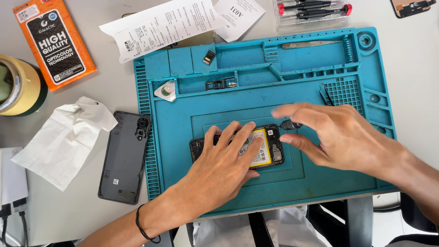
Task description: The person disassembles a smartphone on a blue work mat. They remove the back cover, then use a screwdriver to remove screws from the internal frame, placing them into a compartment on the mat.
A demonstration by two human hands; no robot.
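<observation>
An opened smartphone (273, 147) lies flat on a teal repair mat (320, 183), its yellow-edged battery (263, 151) exposed. My left hand (224, 162) presses down on the phone with fingers spread across it. My right hand (340, 135) hovers at the phone's right end and pinches a small black-handled screwdriver (290, 124) whose tip points at the phone's top right corner. The fingers of the right hand are blurred.
The phone's dark back cover (124, 158) lies left of the mat beside a crumpled white tissue (64, 139). Small parts (221, 84) and a metal spudger (308, 44) sit in the mat's trays. Tape roll (16, 87), orange package (55, 41), papers (160, 27) and screwdriver case (313, 9) ring the mat.
</observation>
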